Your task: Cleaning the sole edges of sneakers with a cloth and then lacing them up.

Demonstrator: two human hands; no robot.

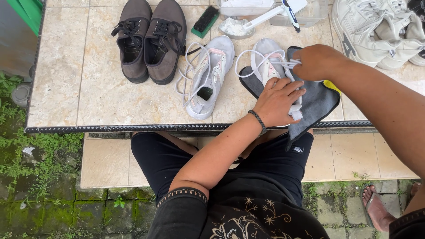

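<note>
A seated person works on a white sneaker [271,62] lying on a grey cloth [315,102] at the near edge of a tiled desk [88,88]. The left hand [276,102] presses flat on the shoe's heel end, fingers [290,88] spread slightly and resting on it rather than gripping; the shoe's long axis runs away from those fingers toward the far side of the desk. The right hand [316,62] sits just to the right of the shoe's middle, fingers closed on a bunch of white laces [294,63]; it is the nearer hand to the lace loops. The shoe's heel and much of its upper are hidden under both hands. To the left of the fingers lies the matching sneaker [208,75], then a pair of brown shoes [150,40]; beyond are a green brush [205,21] and a dish of white powder [233,27].
</note>
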